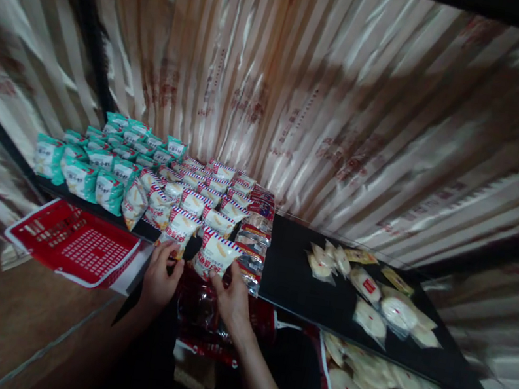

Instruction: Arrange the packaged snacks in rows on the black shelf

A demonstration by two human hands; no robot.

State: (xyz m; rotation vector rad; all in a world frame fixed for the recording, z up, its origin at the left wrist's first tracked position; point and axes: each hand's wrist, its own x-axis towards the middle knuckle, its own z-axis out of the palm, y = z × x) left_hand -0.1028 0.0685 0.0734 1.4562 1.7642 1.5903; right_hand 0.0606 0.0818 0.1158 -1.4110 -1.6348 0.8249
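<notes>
At the shelf's front edge, the left hand pinches the near end of the left packet; the right hand's fingers clamp the right packet likewise; both look light, soft and slippery, with crushable contents, so grip the end seam; long axes run front-to-back, striped tops pointing to the back

Shiny, striped cream fabric covers the walls behind a black shelf; the brown tiled floor lies in dim light.
</notes>
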